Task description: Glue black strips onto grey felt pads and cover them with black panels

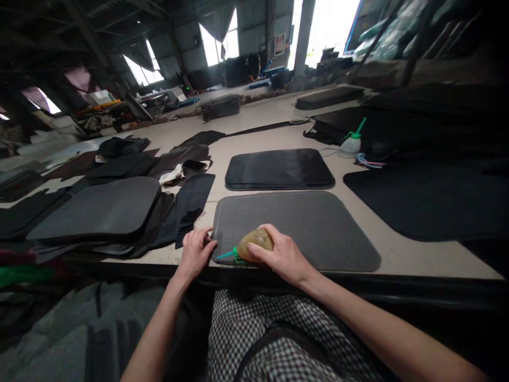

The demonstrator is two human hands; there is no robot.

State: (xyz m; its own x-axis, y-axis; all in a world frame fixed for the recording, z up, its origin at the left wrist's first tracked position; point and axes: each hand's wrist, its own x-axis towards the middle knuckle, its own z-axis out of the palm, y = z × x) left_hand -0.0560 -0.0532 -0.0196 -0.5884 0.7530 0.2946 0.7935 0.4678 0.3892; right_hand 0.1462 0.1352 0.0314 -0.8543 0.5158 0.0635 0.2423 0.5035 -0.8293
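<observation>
My right hand [284, 255] is wrapped around a squeeze bottle [254, 244] of yellowish-brown liquid, perhaps glue. The bottle is tipped on its side, and its thin green nozzle points left, low over a dark grey rounded panel [298, 228]. At the panel's left edge is my left hand [196, 250], thumb and forefinger curved and apart, their tips at the edge. The other fingers of that hand are partly hidden. Just behind the grey panel lies a stack of smooth black rounded panels [280, 168].
To the left, grey panels [99, 207] are piled beside black pieces, a phone [194, 165] and a crumpled white cloth [172, 175]. A second bottle [350, 144] with a green nozzle stands at the right near black sheets [429, 201]. The table's front edge runs close to my lap.
</observation>
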